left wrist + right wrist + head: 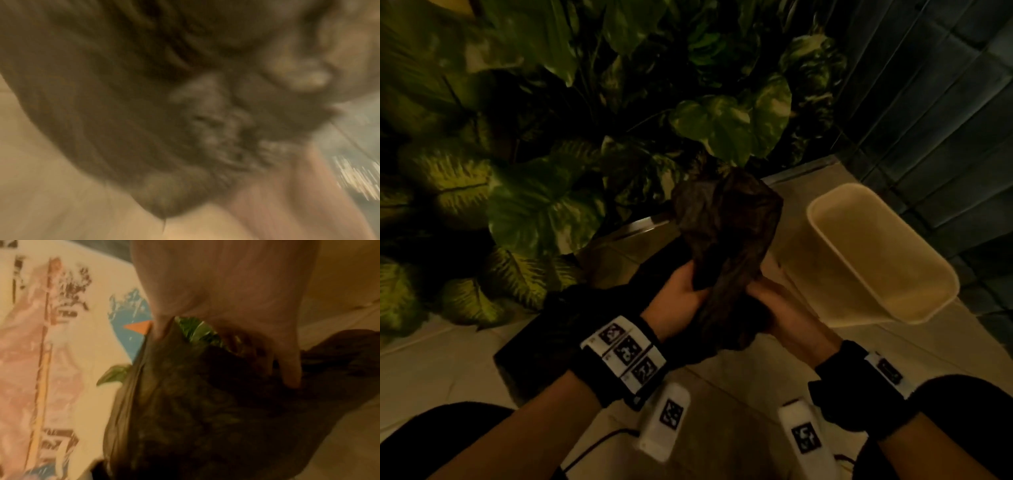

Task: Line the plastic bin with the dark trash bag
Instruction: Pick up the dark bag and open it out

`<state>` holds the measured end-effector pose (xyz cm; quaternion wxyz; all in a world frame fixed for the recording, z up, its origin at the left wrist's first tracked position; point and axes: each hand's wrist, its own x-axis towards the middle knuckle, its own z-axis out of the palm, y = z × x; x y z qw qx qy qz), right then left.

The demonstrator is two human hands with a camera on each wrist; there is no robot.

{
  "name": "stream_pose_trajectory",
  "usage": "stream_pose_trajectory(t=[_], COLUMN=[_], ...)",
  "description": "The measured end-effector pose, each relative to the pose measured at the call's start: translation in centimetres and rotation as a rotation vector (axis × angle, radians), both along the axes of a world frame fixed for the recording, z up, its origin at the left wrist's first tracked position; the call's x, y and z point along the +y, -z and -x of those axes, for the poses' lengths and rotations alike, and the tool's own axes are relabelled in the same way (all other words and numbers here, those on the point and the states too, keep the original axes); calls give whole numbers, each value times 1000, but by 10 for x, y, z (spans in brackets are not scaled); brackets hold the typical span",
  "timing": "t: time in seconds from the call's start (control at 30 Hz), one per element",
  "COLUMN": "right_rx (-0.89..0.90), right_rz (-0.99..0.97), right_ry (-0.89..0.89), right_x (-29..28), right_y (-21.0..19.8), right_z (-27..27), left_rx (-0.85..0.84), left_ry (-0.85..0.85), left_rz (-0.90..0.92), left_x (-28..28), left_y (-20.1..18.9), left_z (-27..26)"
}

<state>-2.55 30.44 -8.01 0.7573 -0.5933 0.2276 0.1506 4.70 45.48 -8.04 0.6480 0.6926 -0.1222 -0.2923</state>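
Note:
A crumpled dark trash bag (726,240) stands up between my two hands in the head view, bunched at its lower end. My left hand (681,294) grips it from the left and my right hand (780,308) grips it from the right, fingers curled into the folds. The cream plastic bin (887,260) stands on the floor just right of the bag, its mouth facing up with nothing inside. The left wrist view is blurred and filled by the bag (144,97). In the right wrist view my thumb and fingers (290,369) press into the dark bag (205,410).
Large-leaved potted plants (534,154) fill the left and back. A dark box or stand (544,342) sits under my left forearm. Grey slatted panels (945,85) rise at the right. Pale floor tiles (431,359) lie around; cables run near my knees.

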Motion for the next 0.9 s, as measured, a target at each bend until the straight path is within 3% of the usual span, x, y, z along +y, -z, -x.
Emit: stream_pose_trajectory(t=[0.1,0.17,0.27,0.33,0.4,0.53,0.6,0.73,0.9], right_rx=[-113,-194,-203,-184,-174,-200,-229,-211,-307], right_rz=[383,546,614,578,529,352,281,276,605], right_ry=[-99,-36,136,258,353,468,424,232,-85], right_x=[5,-8,-31,-44,-50,-44,-38,-20,-3], right_y=[7,7,2,5,8,-2,-8,0,5], right_z=[3,2,0,1,1,-3,-3,3,5], left_rx=[-67,-11,95,215,252,69,16,31,154], left_ry=[35,-121,-415,-516,-425,31,81,6,-78], left_rz=[-31,-33,17,62,23,-246,-321,-242,-127], left_x=[1,8,19,28,35,37,34,27,13], left_y=[5,5,-3,-11,-18,-17,-14,-6,-4], left_z=[5,-6,-34,-50,-58,-49,-43,-38,-25])
